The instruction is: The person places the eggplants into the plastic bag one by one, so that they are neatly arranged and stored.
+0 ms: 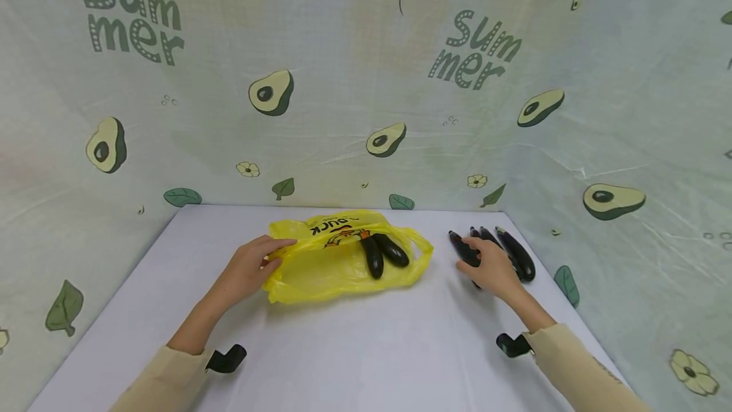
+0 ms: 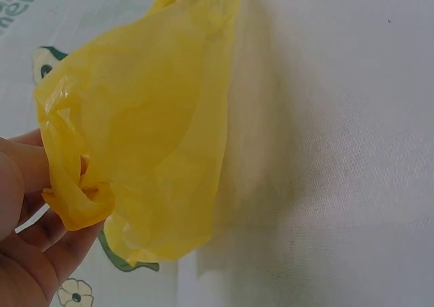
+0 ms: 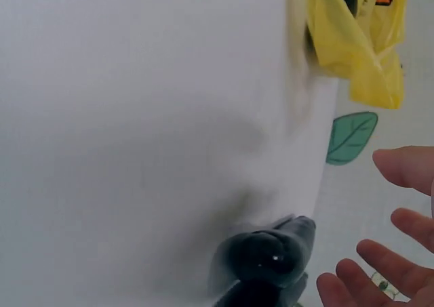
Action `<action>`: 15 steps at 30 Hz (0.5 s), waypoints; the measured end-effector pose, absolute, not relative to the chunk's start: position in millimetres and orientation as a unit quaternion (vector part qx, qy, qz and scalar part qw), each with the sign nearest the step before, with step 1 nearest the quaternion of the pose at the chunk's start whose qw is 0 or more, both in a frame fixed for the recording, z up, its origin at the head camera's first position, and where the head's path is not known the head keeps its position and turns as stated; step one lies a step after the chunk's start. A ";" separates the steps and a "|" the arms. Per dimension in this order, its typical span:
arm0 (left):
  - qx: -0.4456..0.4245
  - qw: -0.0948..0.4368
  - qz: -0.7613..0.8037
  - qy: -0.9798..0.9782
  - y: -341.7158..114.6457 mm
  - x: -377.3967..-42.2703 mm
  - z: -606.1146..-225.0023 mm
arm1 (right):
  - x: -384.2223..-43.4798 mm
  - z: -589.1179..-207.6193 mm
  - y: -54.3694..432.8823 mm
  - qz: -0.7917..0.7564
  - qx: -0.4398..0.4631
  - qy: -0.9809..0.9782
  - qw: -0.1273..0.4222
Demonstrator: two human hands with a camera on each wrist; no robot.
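Note:
My left hand (image 1: 244,271) pinches the left edge of a yellow plastic bag (image 1: 314,280) that lies with its mouth toward me. In the left wrist view, thumb and fingers hold a bunched corner of the bag (image 2: 156,131). Two dark eggplants (image 1: 374,258) lie in the bag's right part. On the right, my right hand (image 1: 495,269) hovers over the leftmost of several eggplants (image 1: 521,256). Its fingers are spread and relaxed in the right wrist view, beside the blurred dark eggplants (image 3: 264,259), with nothing held.
A white table (image 1: 366,355) carries everything, its far edge against a hanging cloth (image 1: 332,170) printed with avocados and leaves. The cloth also rises along both table sides. Black wrist-worn devices (image 1: 227,359) stick out from both sleeves.

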State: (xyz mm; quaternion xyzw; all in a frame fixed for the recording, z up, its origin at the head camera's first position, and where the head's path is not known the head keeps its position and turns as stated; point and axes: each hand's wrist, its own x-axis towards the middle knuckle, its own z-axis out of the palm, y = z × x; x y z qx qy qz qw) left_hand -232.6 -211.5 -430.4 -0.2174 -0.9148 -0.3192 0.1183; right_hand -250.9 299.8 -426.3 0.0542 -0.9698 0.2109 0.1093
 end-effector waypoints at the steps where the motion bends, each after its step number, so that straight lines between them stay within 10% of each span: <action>1: -0.216 0.118 -0.320 -0.915 -211.7 -232.9 -430.5 | -251.7 -428.0 302.3 0.207 0.049 -0.971 0.106; 15: -0.213 0.111 -0.321 -0.916 -214.1 -234.6 -432.4 | -260.3 -443.7 321.3 0.181 0.019 -0.979 0.088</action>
